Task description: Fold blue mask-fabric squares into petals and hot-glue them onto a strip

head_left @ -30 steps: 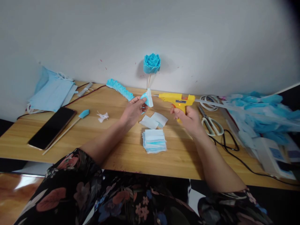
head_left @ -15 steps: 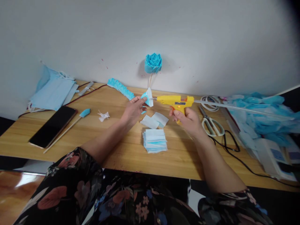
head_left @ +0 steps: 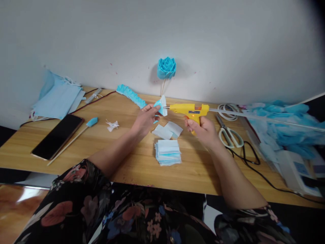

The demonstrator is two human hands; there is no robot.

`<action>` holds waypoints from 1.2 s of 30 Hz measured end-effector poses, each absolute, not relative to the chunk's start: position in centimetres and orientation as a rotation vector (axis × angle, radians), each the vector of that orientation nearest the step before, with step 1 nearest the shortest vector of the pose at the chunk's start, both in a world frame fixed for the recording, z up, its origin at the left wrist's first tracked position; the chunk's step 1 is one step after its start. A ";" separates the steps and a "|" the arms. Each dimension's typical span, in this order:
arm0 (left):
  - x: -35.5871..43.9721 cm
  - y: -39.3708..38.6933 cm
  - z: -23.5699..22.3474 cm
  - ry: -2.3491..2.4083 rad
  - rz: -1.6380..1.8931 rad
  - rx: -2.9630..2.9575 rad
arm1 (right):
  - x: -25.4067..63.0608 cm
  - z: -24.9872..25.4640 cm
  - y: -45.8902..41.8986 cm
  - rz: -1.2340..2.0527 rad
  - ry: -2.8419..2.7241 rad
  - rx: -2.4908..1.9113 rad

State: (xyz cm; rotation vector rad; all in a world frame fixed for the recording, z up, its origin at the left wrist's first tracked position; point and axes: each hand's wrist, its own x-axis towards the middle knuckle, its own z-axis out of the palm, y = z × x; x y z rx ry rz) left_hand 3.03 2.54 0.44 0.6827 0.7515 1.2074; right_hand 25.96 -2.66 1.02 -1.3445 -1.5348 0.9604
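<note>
- Glue gun is clamped in the right hand, fingers wrapped round the grip and the barrel kept level, so that the nozzle is pointed straight at the folded piece.
- The folded piece, blue and white, is pinched shut between thumb and fingertips of the left hand, just left of the gun's nozzle and touching it or nearly so; it is raised off the table, seemingly so that its edge is offered to the tip.
- A stack of cut squares is laid just below the gun, toward the person, within easy reach of either hand.
- Two loose squares are left between the stack and the gun.
- Scissors are set down right of the gun, beside its trailing cord.
- A finished blue flower is propped upright against the wall above the gun, kept off the working area.
- A blue heap is piled far right of the gun.
- A phone, a stick with a blue tip and flat masks are placed well left of the gun, out of the way.
</note>
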 end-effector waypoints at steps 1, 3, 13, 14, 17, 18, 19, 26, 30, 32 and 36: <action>3.0 2.5 0.4 0.746 1.210 0.682 | 26.0 1.0 -2.6 0.958 -1.534 -1.344; 3.0 2.5 0.5 0.740 1.215 0.682 | 26.1 0.9 -2.6 0.948 -1.531 -1.348; 3.0 2.6 0.5 0.759 1.210 0.681 | 26.1 0.9 -2.7 0.905 -1.531 -1.358; 3.0 2.6 0.5 0.758 1.211 0.681 | 26.1 0.9 -2.7 0.903 -1.526 -1.360; 3.0 2.5 0.6 0.749 1.209 0.680 | 26.0 1.0 -2.7 0.897 -1.503 -1.382; 3.0 2.4 0.7 0.746 1.209 0.678 | 26.0 1.0 -2.6 0.892 -1.496 -1.394; 3.0 2.4 0.7 0.741 1.210 0.673 | 26.0 1.0 -2.6 0.886 -1.491 -1.409; 3.1 2.5 0.6 0.727 1.217 0.625 | 26.1 1.1 -2.7 0.806 -1.530 -1.464; 3.0 2.6 0.4 0.715 1.224 0.629 | 26.2 1.1 -2.7 0.778 -1.554 -1.453; 3.0 2.6 0.3 0.720 1.223 0.634 | 26.2 1.1 -2.7 0.767 -1.547 -1.457; 3.0 2.7 0.2 0.729 1.225 0.643 | 26.3 1.1 -2.7 0.781 -1.528 -1.453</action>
